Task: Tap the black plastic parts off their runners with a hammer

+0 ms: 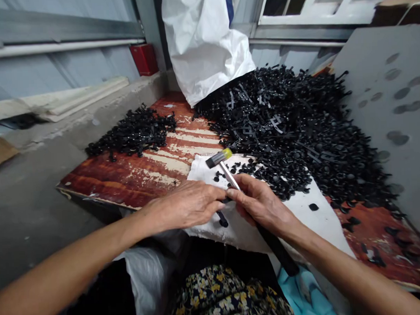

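Observation:
My right hand [259, 204] grips a small hammer [230, 175] with a black handle, a thin metal shaft and a black head with a yellow tip. My left hand [186, 205] meets the shaft just below the head, its fingertips pinching a small black plastic part [222, 218]. Part of that piece is hidden by my fingers. Both hands rest above a white cloth [313, 222] scattered with loose black plastic pieces [236, 168]. A large heap of black plastic parts [281, 126] lies just beyond my right hand, and a smaller heap [132, 132] lies further left.
The cloth and heaps lie on a worn red-painted wooden board [134, 179]. A white woven sack [201, 42] stands behind them. A grey spotted panel [391, 98] leans at the right. A concrete floor lies to the left; floral-patterned clothing [226, 296] lies below.

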